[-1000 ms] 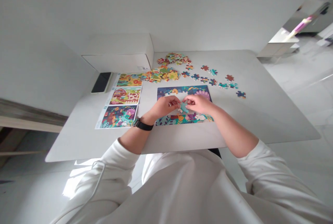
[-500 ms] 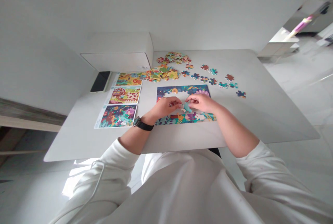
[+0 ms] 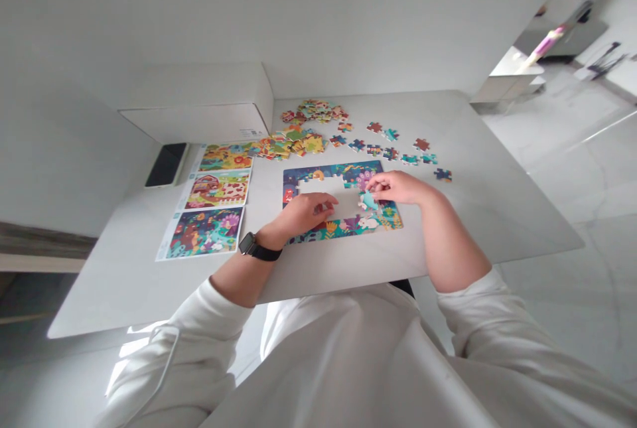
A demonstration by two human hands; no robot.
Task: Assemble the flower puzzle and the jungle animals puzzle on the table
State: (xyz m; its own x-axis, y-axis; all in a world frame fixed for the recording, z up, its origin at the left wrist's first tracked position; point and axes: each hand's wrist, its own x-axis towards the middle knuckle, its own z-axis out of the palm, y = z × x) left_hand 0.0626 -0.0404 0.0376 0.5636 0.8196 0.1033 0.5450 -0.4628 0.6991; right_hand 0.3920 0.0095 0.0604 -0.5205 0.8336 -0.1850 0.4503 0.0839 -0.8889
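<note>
A partly assembled jigsaw puzzle (image 3: 343, 225) lies in front of me, its colourful border joined around a pale opening. My right hand (image 3: 398, 187) pinches a light teal puzzle piece (image 3: 368, 200) at the right side of that opening. Whether the piece sits flat in place or is slightly raised, I cannot tell. Over the left part of the puzzle rests my left hand (image 3: 309, 210), fingers loosely curled and apart, with nothing visible in them. A black watch (image 3: 259, 247) is on the left wrist.
Loose puzzle pieces (image 3: 391, 153) are scattered behind and right of the puzzle. A mixed pile of pieces (image 3: 293, 141) lies further back. Left are a picture sheet (image 3: 204, 232), a phone (image 3: 166, 164) and a white box (image 3: 194, 124) against the wall.
My right hand has carried the teal piece rightward to the opening's right side. My left hand has separated from it and stays over the left part. The camera view has shifted slightly.
</note>
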